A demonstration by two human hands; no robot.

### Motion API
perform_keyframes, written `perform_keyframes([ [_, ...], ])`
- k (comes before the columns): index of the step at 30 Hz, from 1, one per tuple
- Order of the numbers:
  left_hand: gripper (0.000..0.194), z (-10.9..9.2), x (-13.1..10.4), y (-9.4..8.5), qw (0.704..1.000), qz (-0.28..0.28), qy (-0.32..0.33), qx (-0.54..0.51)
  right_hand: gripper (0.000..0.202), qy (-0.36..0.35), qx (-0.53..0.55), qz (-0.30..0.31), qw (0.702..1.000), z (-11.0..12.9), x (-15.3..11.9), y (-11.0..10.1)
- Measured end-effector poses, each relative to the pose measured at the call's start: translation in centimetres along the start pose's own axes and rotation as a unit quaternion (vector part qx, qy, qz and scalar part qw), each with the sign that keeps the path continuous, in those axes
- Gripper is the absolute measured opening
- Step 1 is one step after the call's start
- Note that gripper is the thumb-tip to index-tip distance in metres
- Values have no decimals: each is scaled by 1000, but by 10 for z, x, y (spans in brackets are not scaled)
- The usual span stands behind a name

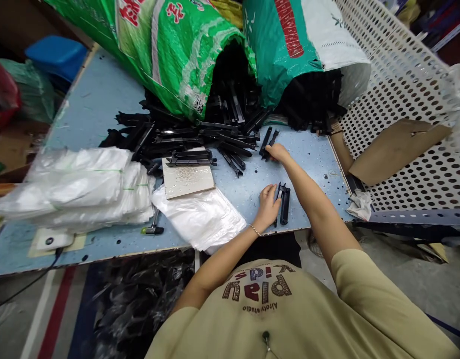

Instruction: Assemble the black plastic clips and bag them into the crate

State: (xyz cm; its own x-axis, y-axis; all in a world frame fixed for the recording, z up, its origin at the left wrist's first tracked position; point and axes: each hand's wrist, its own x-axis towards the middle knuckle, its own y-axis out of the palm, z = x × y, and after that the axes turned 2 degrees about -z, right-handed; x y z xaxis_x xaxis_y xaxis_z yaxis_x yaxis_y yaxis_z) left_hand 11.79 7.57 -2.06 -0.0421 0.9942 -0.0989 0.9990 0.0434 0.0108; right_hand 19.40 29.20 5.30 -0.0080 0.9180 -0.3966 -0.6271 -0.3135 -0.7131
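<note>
My right hand (276, 151) reaches out over the blue table, its fingers closed on a long, narrow black plastic part (273, 136). Right beside that lies another black strip (266, 139). Closer to my body, my left hand (267, 207) has thumb and fingers bent against the edge of a slim black plastic part (278, 199). A wider black piece (285, 205) touches it on the right, near the table's front edge. A loose heap of similar black parts (185, 134) spreads across the table's back, spilling from a green woven sack (181, 55).
A teal-and-white sack (285, 45) with black parts in its mouth stands at the back. White perforated panel (401, 89) and cardboard (397, 149) border the right side. Clear plastic bags (83, 184), a white sheet stack (203, 219) and a small board (188, 180) lie left.
</note>
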Motion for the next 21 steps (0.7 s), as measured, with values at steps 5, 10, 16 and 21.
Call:
perform_keyframes([
  [5, 42, -20, 28, -40, 976, -26, -114, -184, 33, -14, 75, 60, 995, -38, -49, -1],
  [10, 52, -59, 35, -48, 910, 41, -162, -379, 35, -118, 97, 164, 975, -51, -131, 8],
  [16, 56, -95, -2, -62, 947, 86, -127, -282, 57, -347, -22, -134, 928, -37, -154, -16],
  [21, 61, -100, -15, -71, 942, 105, -171, -270, 66, -397, -110, -109, 905, -23, -138, -3],
])
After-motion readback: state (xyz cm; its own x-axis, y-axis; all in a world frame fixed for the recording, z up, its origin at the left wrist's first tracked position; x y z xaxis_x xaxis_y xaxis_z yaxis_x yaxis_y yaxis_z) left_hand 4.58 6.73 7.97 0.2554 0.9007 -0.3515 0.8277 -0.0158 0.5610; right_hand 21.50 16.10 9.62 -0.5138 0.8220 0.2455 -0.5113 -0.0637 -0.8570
